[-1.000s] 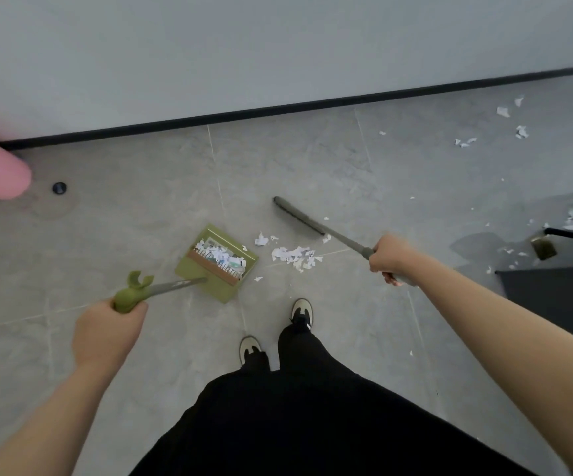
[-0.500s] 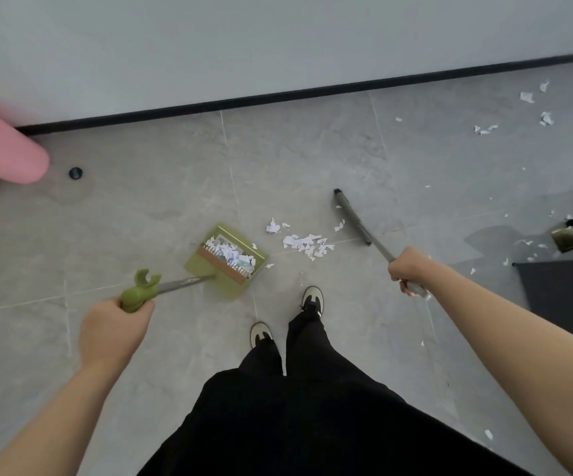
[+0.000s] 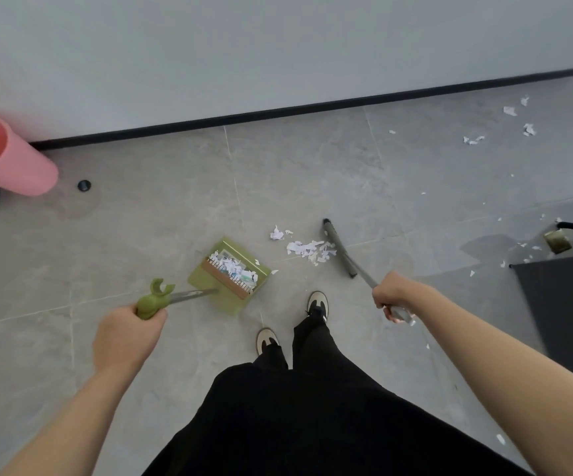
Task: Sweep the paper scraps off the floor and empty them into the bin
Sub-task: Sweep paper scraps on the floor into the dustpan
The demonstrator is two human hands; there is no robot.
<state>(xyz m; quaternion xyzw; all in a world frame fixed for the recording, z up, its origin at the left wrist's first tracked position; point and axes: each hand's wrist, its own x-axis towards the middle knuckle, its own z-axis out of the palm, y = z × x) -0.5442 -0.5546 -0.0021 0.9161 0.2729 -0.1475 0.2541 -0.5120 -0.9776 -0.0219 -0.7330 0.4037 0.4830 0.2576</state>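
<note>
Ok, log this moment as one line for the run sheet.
phase: sweeping | left hand: grips dustpan, scraps inside | right hand: grips broom | scrap pile: between broom and dustpan | pink bin: far left

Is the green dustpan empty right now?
No: the dustpan already holds white paper scraps, piled behind its comb edge.

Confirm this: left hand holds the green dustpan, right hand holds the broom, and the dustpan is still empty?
Not empty. The head view shows paper scraps already inside the dustpan. The left hand does hold it, and the right hand holds the broom.
</note>
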